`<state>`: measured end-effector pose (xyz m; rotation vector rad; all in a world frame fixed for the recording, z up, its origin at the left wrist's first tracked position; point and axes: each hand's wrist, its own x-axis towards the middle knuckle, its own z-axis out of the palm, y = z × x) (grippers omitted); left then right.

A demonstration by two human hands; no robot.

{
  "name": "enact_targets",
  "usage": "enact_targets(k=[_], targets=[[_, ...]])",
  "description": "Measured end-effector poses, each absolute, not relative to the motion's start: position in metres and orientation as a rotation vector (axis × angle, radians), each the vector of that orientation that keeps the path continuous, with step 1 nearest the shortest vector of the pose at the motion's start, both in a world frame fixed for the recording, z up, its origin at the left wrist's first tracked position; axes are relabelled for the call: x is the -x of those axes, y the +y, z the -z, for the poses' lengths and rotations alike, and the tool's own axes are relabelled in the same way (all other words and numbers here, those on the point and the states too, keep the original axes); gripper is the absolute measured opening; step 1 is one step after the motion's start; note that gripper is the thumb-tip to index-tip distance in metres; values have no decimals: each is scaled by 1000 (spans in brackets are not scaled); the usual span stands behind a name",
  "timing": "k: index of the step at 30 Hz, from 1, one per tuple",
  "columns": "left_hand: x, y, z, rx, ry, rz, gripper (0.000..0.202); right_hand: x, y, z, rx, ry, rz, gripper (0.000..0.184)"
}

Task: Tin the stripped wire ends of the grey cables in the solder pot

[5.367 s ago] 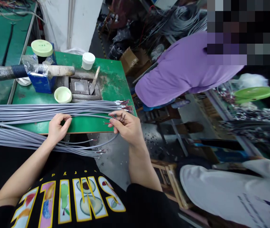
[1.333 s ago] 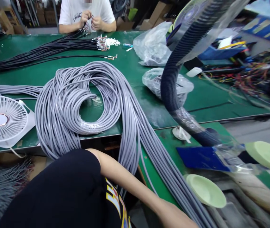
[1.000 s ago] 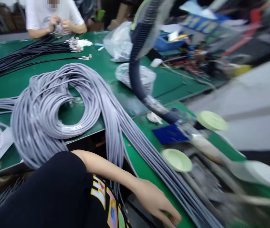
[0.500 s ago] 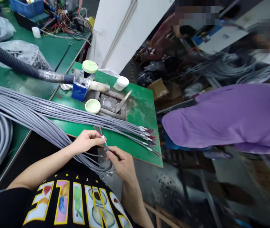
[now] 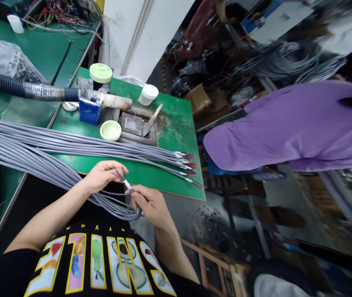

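My right hand (image 5: 151, 205) grips a grey cable (image 5: 138, 212) just below its white-wrapped end, and the cable bends back under the hand. With thumb and fingers closed, my left hand (image 5: 103, 176) pinches the thin coloured wires (image 5: 119, 175) that fan out of that end. Beyond both hands, a bundle of grey cables (image 5: 102, 147) lies across the green board, its stripped, white-banded ends (image 5: 186, 163) towards the right edge. More grey cables (image 5: 50, 167) run from the left to beneath my left forearm.
A solder pot (image 5: 132, 124) with a flat scraper (image 5: 153, 119) sits on the green board (image 5: 176, 128). Around it are a pale green dish (image 5: 110, 130), a white tub (image 5: 148, 95) and a ribbed hose (image 5: 36, 91) by a blue box (image 5: 89, 111). A person in purple (image 5: 287, 128) is at right.
My left fingers have moved from the white wrap onto the coloured wires. My right hand has come up close under the wrap. The whole view has shifted somewhat.
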<state>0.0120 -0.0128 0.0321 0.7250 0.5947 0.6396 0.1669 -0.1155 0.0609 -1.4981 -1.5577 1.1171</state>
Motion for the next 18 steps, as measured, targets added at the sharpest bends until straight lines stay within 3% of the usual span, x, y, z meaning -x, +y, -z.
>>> enact_targets(k=[14, 18], targets=[[-8, -10, -28, -902, 386, -712, 36, -164, -112, -61, 1383, -1440, -1198, 17], [-21, -21, -27, -836, 460, -719, 39, -151, -103, -56, 1426, -1325, -1020, 44]])
